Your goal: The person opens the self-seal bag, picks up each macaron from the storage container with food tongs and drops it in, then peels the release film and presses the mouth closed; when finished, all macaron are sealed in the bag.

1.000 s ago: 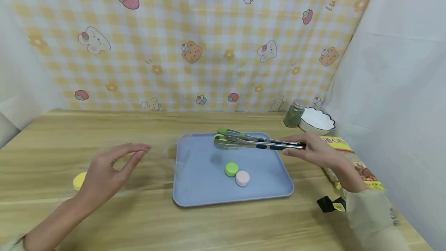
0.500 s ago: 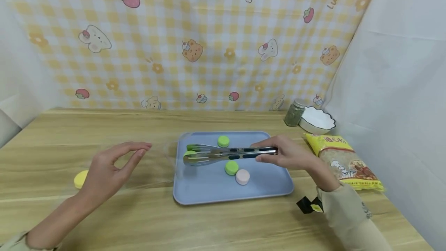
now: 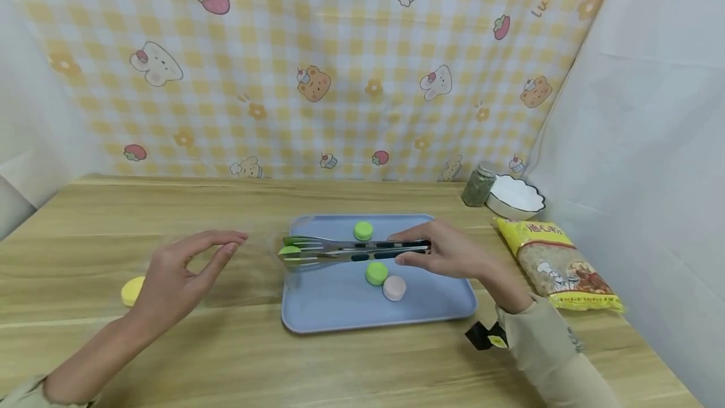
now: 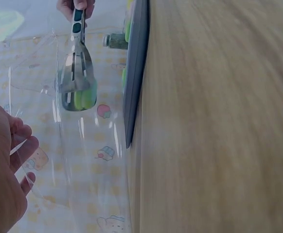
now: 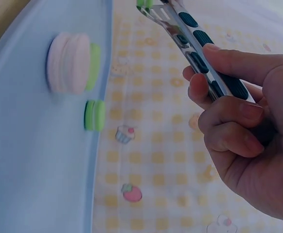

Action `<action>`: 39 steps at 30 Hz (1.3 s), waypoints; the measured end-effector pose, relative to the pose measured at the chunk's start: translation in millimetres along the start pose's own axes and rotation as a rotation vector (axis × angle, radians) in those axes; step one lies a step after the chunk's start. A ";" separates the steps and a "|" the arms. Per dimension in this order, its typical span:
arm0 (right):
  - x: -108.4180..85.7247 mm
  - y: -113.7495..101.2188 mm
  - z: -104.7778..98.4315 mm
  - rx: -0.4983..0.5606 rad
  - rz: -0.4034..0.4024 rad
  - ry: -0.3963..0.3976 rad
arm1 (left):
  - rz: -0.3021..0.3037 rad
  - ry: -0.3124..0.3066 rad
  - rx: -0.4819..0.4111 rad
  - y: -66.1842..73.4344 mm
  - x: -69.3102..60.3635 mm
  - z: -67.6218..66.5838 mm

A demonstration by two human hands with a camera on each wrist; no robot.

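Note:
My right hand grips metal tongs with dark handle pads. Between the tong tips is a green macaron, seen more plainly as a green macaron in the left wrist view. The left hand pinches the edge of a clear plastic bag between thumb and fingers. In the head view the tong tips are at the bag's mouth; whether they are inside is unclear. Two green macarons, one at the back and one in front, lie with a pale pink macaron on the blue tray.
A yellow macaron is left of the left hand; I cannot tell if the bag surrounds it. At the right stand a glass jar and a white scalloped dish. A yellow food packet lies in front of them.
My right hand has moved left with the tongs and the held macaron, from over the tray's right part to its left edge. The left hand keeps nearly the same place.

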State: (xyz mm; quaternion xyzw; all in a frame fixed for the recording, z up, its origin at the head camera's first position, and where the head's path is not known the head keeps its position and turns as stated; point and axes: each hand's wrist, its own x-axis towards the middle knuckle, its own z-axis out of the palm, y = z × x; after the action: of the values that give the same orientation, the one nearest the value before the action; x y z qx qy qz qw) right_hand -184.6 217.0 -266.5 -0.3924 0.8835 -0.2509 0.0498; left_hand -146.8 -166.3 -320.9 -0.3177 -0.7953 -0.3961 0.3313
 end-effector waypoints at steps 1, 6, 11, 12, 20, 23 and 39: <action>2.9 -2.5 1.3 -0.006 -0.015 0.006 | 0.001 0.003 0.001 0.1 0.1 0.3; 19.9 -13.3 11.0 -0.007 -0.065 0.015 | 0.030 0.027 0.002 -0.4 0.4 1.0; 37.2 -18.1 24.3 0.033 -0.080 -0.007 | 0.018 0.007 -0.011 -0.9 -0.9 1.1; 40.6 -18.7 27.4 0.043 -0.088 -0.011 | 0.014 0.001 -0.011 -1.0 -1.8 0.8; 57.1 -22.0 46.7 0.077 -0.102 -0.030 | 0.050 0.026 -0.028 -4.0 -7.7 5.8; 64.8 -24.6 48.2 0.069 -0.134 -0.019 | 0.065 0.037 -0.019 -3.8 -4.7 4.2; 89.5 -41.2 64.7 0.054 -0.189 -0.007 | 0.096 0.047 -0.005 -2.4 -0.9 3.2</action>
State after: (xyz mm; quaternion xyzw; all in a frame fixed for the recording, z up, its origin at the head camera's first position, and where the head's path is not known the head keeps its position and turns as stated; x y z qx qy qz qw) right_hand -200.2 103.2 -293.1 -0.4735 0.8353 -0.2768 0.0392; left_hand -149.0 -165.0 -324.1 -0.3471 -0.7701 -0.3889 0.3677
